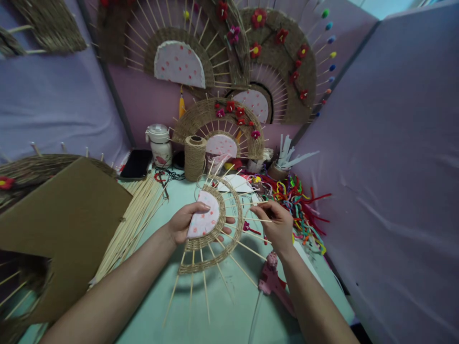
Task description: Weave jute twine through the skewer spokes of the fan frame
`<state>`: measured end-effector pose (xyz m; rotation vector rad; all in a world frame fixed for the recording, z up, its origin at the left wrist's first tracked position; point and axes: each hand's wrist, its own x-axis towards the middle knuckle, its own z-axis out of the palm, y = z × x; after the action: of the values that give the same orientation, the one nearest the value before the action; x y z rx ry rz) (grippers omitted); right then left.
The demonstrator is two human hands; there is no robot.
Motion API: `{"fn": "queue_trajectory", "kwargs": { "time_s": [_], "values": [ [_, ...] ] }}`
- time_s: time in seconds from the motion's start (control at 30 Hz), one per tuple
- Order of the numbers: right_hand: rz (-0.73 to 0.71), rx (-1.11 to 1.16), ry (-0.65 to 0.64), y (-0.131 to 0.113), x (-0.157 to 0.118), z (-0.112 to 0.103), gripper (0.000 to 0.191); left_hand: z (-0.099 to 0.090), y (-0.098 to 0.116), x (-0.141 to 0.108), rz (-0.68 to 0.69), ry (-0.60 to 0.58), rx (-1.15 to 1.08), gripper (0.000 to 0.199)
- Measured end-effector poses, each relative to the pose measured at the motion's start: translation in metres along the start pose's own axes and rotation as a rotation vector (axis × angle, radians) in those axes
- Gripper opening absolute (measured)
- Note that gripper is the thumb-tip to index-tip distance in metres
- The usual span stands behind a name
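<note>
A half-round woven fan frame point(221, 205) with thin sticks fanning outward is held above the table, tilted. My left hand point(190, 220) grips it, thumb on the white dotted centre piece point(206, 215) and fingers behind the weave, showing between the sticks. At the frame's right side my right hand point(275, 222) is pinched near the stick tips, by the outer twine band. What exactly sits between its fingertips is too small to tell. Behind the frame stands a spool of brown twine point(195, 160).
A pink glue gun point(272, 282) lies below my right hand. Coloured fuzzy stems point(308, 210) pile at the right, loose sticks point(125, 229) and cardboard point(68, 215) at the left. Behind are a lidded jar point(160, 147), a phone point(136, 164) and finished fans point(229, 112).
</note>
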<state>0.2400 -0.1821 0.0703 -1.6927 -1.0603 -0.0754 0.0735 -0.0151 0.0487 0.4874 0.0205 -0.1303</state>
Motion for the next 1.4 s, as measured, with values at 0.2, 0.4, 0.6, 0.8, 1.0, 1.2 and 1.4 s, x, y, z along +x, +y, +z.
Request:
{"fn": "queue_trajectory", "kwargs": {
  "time_s": [0.2,0.4,0.6,0.8,1.0,1.2,1.4],
  "values": [
    [-0.199,-0.183,0.02,0.004,0.0,-0.017,0.014,0.0,0.004,-0.001,-0.018,0.073,0.024,0.032],
    [-0.225,-0.179,-0.106,0.002,0.006,-0.029,0.01,-0.004,0.006,-0.002,-0.092,0.085,0.015,0.041],
    [0.044,0.047,-0.145,0.01,0.004,-0.028,0.011,-0.004,0.007,-0.005,-0.118,0.035,0.031,0.043],
    [0.233,0.265,-0.189,0.02,0.003,-0.019,0.008,-0.004,0.006,-0.006,-0.147,-0.008,0.02,0.037],
    [0.323,0.295,-0.104,0.008,-0.012,0.015,0.015,-0.001,-0.009,0.002,-0.18,-0.067,-0.006,0.041],
    [0.325,0.275,-0.001,-0.001,-0.014,0.02,0.014,0.001,-0.013,0.003,-0.153,-0.112,-0.021,0.055],
    [0.276,0.233,-0.051,-0.013,-0.009,0.01,0.012,0.006,-0.011,-0.001,-0.14,-0.172,-0.03,0.06]
  ]
}}
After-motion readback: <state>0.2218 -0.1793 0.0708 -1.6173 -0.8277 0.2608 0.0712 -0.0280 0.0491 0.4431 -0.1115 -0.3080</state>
